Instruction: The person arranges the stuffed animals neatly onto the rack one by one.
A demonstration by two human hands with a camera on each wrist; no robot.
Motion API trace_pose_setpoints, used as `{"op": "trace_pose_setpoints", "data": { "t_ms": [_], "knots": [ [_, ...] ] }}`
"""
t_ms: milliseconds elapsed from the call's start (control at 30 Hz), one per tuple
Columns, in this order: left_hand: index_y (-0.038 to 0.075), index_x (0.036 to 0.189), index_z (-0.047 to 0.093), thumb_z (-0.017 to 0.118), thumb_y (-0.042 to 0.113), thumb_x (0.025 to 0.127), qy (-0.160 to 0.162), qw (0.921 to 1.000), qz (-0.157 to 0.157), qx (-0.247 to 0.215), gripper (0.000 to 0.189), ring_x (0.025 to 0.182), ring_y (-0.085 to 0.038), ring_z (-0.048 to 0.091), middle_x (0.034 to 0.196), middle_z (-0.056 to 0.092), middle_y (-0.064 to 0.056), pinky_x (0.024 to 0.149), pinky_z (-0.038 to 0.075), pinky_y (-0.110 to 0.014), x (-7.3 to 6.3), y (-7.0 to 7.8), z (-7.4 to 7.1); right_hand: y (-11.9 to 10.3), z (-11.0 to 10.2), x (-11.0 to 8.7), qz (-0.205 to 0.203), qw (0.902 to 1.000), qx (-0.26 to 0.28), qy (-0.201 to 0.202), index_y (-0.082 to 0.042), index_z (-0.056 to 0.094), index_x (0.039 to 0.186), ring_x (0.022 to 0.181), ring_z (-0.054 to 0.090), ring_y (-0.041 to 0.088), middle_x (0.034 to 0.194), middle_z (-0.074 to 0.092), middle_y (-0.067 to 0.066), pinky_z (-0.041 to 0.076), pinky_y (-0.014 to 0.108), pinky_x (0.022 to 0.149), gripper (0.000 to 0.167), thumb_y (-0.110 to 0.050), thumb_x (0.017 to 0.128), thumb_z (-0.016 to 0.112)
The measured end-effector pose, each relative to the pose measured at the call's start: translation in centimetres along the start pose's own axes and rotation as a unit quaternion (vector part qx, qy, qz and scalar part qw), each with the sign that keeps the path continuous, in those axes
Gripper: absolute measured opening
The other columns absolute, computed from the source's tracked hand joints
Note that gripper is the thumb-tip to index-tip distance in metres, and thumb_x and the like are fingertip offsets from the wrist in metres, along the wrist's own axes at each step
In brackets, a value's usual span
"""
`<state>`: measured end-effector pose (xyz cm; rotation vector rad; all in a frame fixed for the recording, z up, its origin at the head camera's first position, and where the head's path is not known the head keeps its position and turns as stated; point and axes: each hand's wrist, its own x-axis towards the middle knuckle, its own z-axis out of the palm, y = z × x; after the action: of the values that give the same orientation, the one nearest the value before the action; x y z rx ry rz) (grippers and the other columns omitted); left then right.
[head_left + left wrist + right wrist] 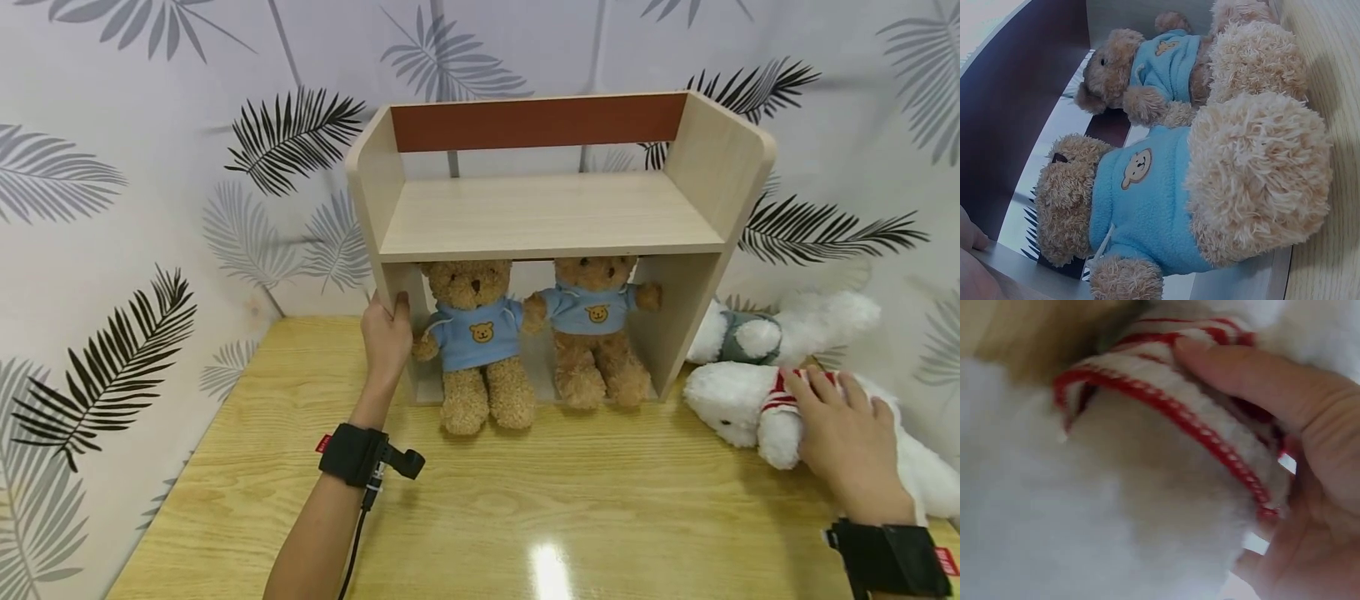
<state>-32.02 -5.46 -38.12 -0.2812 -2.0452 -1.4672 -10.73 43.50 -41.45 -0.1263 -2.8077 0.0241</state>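
Observation:
My left hand grips the left side panel of a pale wooden shelf; only a bit of that hand shows in the left wrist view. Two brown teddy bears in blue tops sit side by side in the lower compartment, the left bear and the right bear, legs toward the front. At the right, my right hand holds a white plush toy lying on its side. Thumb and fingers curl round its body at the red-and-white striped top.
Behind the held toy lies another white plush toy with a grey-green garment, beside the shelf. Everything stands on a wood-grain table. Leaf-patterned cloth hangs behind. A cable runs from the left wrist camera.

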Motion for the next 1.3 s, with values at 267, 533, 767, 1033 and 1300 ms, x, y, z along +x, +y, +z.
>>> {"op": "trace_pose_setpoints", "data": {
  "t_ms": [267,533,767,1033,1300],
  "knots": [
    [-0.008,0.114,0.059,0.050,0.010,0.093,-0.001,1.0000,0.005,-0.006,0.029,0.096,-0.036,0.060,0.106,0.062,-0.025,0.080,0.048,-0.048,-0.1,0.0,0.0,1.0,1.5,0.3,0.017,0.9984,-0.014,0.053,-0.005,0.041,0.131,0.116,0.029,0.049,0.129,0.041,0.026,0.020,0.068,0.081,0.053,0.003,0.080,0.054],
    [-0.007,0.111,0.060,0.049,0.011,0.093,0.000,1.0000,0.001,0.000,0.028,0.094,-0.035,0.060,0.104,0.063,-0.025,0.078,0.048,-0.048,0.0,0.0,0.0,1.1,2.5,0.5,0.003,0.9910,0.019,0.133,0.002,0.052,0.117,0.113,0.036,0.046,0.114,0.051,0.028,0.011,0.068,0.097,0.039,0.007,0.079,0.045],
    [-0.009,0.112,0.059,0.049,0.011,0.093,-0.001,1.0000,-0.002,-0.002,0.029,0.094,-0.035,0.060,0.103,0.063,-0.025,0.078,0.048,-0.048,0.0,0.0,0.0,1.1,2.6,0.7,0.005,0.9885,0.017,0.150,0.004,0.055,0.111,0.109,0.038,0.047,0.108,0.053,0.030,0.014,0.066,0.097,0.037,0.008,0.074,0.049],
    [-0.008,0.111,0.060,0.049,0.011,0.093,0.000,1.0000,0.003,0.003,0.028,0.094,-0.035,0.061,0.104,0.063,-0.025,0.079,0.048,-0.047,0.0,-0.1,0.0,0.2,1.2,0.6,-0.011,0.9776,0.022,0.209,0.004,0.058,0.106,0.098,0.044,0.047,0.100,0.056,0.029,0.028,0.059,0.084,0.030,0.002,0.079,0.044],
    [-0.008,0.111,0.060,0.049,0.011,0.093,0.003,1.0000,0.005,0.005,0.029,0.094,-0.035,0.060,0.103,0.063,-0.025,0.079,0.047,-0.048,0.0,-0.1,0.0,-1.4,-1.9,0.6,-0.020,0.9707,0.038,0.237,0.003,0.055,0.112,0.100,0.046,0.047,0.104,0.056,0.027,0.030,0.059,0.088,0.038,-0.002,0.074,0.059]
  ]
}}
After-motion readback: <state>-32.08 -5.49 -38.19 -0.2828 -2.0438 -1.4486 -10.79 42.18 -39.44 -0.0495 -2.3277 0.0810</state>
